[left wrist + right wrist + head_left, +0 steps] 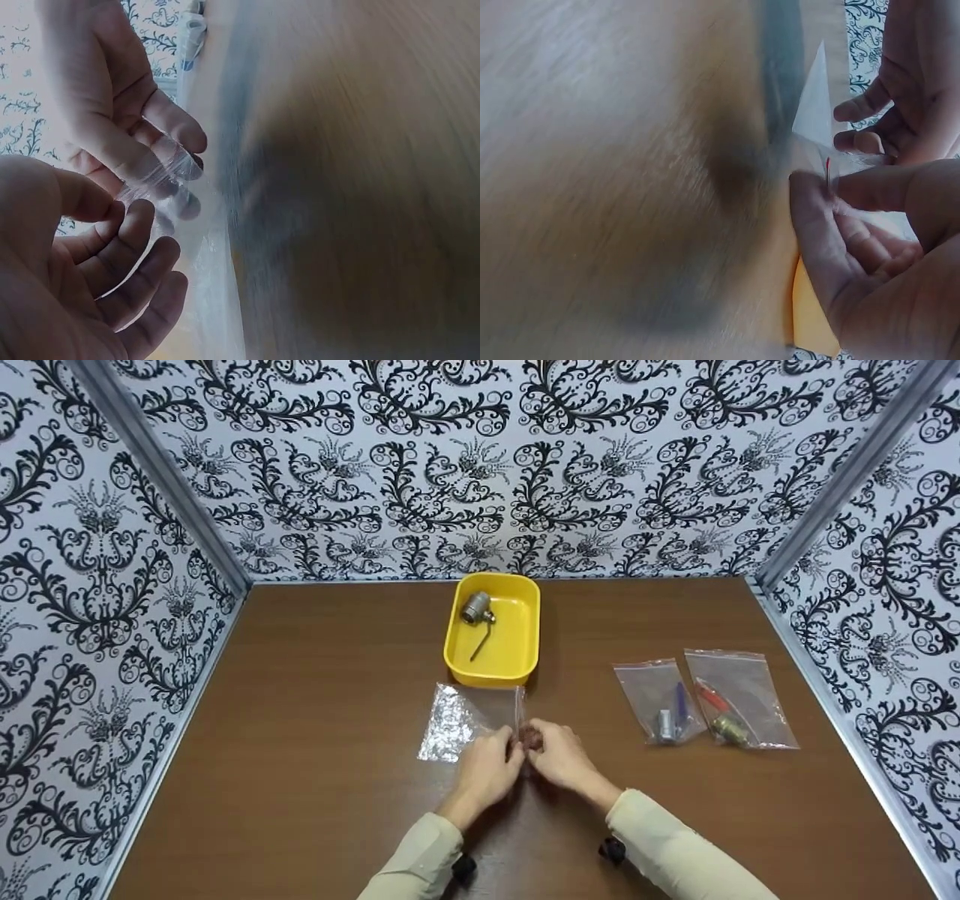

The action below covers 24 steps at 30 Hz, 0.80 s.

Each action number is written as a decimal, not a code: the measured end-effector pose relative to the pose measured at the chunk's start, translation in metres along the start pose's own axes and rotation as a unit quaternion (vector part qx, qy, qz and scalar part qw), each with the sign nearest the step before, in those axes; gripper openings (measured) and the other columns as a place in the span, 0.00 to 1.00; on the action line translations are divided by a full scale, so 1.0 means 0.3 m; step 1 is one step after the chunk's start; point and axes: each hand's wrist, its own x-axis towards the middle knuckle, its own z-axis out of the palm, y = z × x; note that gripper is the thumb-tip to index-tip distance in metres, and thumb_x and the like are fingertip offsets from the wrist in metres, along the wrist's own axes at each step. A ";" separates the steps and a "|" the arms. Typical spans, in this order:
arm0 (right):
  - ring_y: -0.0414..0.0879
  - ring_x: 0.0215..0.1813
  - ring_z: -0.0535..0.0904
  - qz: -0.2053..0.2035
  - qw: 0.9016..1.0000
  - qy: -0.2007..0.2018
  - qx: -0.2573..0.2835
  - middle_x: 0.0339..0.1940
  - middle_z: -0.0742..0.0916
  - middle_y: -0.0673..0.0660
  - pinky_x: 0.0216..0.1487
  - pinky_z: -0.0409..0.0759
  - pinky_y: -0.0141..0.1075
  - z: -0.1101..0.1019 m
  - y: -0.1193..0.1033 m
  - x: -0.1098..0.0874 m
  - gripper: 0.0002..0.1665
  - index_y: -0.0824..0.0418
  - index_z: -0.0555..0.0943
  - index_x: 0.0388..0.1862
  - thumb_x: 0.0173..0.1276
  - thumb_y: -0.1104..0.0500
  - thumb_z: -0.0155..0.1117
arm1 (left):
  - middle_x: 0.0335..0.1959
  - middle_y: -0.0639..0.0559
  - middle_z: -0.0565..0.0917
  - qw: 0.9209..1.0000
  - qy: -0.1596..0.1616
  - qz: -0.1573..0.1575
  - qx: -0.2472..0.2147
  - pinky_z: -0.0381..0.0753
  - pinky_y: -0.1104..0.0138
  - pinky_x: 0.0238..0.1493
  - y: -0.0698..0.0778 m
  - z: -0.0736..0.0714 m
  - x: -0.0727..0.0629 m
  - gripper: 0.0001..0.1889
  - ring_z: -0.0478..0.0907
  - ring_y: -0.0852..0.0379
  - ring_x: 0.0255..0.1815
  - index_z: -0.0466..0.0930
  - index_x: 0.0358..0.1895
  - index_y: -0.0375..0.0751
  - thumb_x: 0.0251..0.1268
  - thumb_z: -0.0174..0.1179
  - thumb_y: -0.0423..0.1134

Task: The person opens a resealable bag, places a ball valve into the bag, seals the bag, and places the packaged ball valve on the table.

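From where I stand, both hands are busy at one end of a clear bag (450, 731) that lies on the tabletop (322, 697), just in front of a yellow tray (517, 641). The left hand (482, 771) has its thumb and forefinger closed on the plastic, the other fingers loosely bent; the right hand (559, 754) meets it from the other side, its grip a pinch on the same edge, where a thin red strip (827, 171) shows between the fingertips. I'd take the step in hand to be working the bag's mouth, most likely parting it, though I can't tell whether the seal is open or shut.

If it is being opened, the next move calls for pulling the two layers apart gently, one hand keeping hold of an edge, since film this thin slips and clings. Inside the tray sits a metal fitting (475, 607) with a bent rod, untouched. Off to the right, well apart from the hands, lie a smaller bag (651, 690) and a larger bag (750, 690), each with parts inside
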 end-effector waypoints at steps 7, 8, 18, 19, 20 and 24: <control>0.47 0.33 0.83 0.025 0.999 0.025 -0.005 0.31 0.89 0.53 0.36 0.79 0.42 -0.013 -0.003 0.024 0.13 0.57 0.82 0.38 0.54 0.68 0.66 | 0.19 0.54 0.77 1.000 0.002 0.009 -0.010 0.68 0.67 0.20 0.006 -0.004 -0.002 0.07 0.71 0.58 0.19 0.76 0.29 0.46 0.61 0.57 0.43; 0.47 0.33 0.83 0.029 0.999 0.029 -0.007 0.31 0.89 0.53 0.36 0.79 0.42 -0.016 -0.002 0.029 0.12 0.57 0.82 0.38 0.54 0.68 0.66 | 0.19 0.54 0.77 1.000 0.005 0.011 -0.008 0.69 0.67 0.20 0.006 -0.004 -0.003 0.06 0.71 0.58 0.19 0.76 0.29 0.47 0.61 0.57 0.43; 0.41 0.32 0.83 0.027 0.996 0.080 0.023 0.39 0.91 0.53 0.37 0.82 0.38 -0.052 -0.021 0.071 0.13 0.55 0.86 0.50 0.67 0.60 0.63 | 0.15 0.59 0.70 0.999 0.019 0.021 0.040 0.66 0.68 0.19 0.011 -0.022 -0.016 0.07 0.68 0.60 0.17 0.70 0.23 0.50 0.56 0.56 0.43; 0.41 0.30 0.83 0.022 0.996 0.081 0.030 0.39 0.91 0.53 0.34 0.81 0.37 -0.054 -0.024 0.073 0.13 0.56 0.86 0.50 0.67 0.61 0.63 | 0.15 0.58 0.70 0.999 0.023 0.020 0.044 0.66 0.67 0.19 0.012 -0.027 -0.015 0.07 0.68 0.60 0.17 0.71 0.23 0.50 0.56 0.56 0.43; 0.40 0.29 0.83 0.018 0.996 0.078 0.037 0.39 0.91 0.53 0.33 0.81 0.35 -0.056 -0.028 0.074 0.13 0.56 0.86 0.50 0.67 0.61 0.63 | 0.15 0.58 0.71 0.998 0.029 0.016 0.051 0.67 0.67 0.19 0.012 -0.032 -0.013 0.07 0.68 0.59 0.17 0.71 0.24 0.50 0.56 0.56 0.43; 0.42 0.34 0.86 -0.010 0.996 0.069 0.047 0.44 0.90 0.57 0.35 0.83 0.36 -0.051 -0.039 0.073 0.14 0.62 0.86 0.49 0.65 0.65 0.63 | 0.18 0.56 0.75 0.996 0.066 -0.012 0.066 0.70 0.64 0.19 0.018 -0.046 -0.003 0.06 0.74 0.55 0.19 0.72 0.27 0.49 0.55 0.58 0.45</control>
